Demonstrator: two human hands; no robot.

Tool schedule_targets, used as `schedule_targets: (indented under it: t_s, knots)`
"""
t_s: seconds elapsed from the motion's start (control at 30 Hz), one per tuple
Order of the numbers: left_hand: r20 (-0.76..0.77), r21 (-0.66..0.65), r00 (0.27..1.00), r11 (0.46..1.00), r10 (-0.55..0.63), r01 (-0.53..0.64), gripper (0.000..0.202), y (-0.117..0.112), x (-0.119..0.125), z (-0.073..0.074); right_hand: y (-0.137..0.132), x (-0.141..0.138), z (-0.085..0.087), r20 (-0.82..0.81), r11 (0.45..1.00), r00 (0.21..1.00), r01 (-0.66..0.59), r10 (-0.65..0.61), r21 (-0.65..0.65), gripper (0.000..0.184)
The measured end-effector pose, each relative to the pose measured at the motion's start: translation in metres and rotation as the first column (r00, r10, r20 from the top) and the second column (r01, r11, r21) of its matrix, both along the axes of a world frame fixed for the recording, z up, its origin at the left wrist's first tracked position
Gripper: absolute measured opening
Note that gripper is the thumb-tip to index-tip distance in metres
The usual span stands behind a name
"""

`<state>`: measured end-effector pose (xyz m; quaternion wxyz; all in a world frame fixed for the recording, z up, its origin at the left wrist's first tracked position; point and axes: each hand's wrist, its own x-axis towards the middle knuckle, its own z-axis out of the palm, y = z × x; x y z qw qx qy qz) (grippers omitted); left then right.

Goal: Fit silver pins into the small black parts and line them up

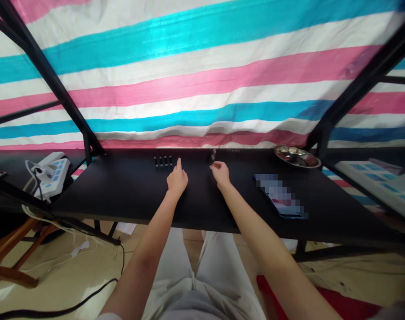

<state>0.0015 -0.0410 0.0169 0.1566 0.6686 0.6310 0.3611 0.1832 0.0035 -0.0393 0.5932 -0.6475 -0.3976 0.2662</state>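
Note:
My left hand (177, 180) rests on or just above the black table (129, 191), its index finger stretched forward and the other fingers loosely curled; nothing shows in it. Just left of that fingertip, several small dark cylinders with pale tops (163, 161) stand upright in a row. My right hand (220, 173) is closed in a pinch at the middle of the table. Right beyond its fingertips is a small cluster of shiny pieces (213, 154), too blurred to name. Whatever the pinch holds is hidden or too small to make out.
Several tiny light pieces (233, 151) lie along the back edge. A shiny metal dish (297, 157) sits at the back right, with a phone (280, 196) in front of it. Black frame posts flank the table; a power strip (54, 175) lies left. Striped sheeting (196, 84) hangs behind.

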Motion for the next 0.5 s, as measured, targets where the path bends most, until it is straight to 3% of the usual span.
schedule_targets:
  t_s: [0.13,0.37,0.5]
  knots:
    - [-0.202,-0.119,0.978,0.99,0.055,-0.08,0.068,0.016,-0.007,0.014,-0.03,-0.013,0.006,-0.07,0.986,0.995,-0.059,0.071,0.155,0.028]
    - [-0.417,-0.169,0.907,0.976,0.056,-0.138,0.069,0.045,-0.021,0.03,-0.052,-0.017,0.02,-0.069,0.976,0.987,-0.134,0.147,0.171,0.032]
    - [-0.499,-0.177,0.866,0.976,0.02,-0.124,0.054,0.052,-0.019,0.032,-0.055,-0.021,0.022,-0.034,0.972,0.983,-0.174,0.182,0.16,0.03]
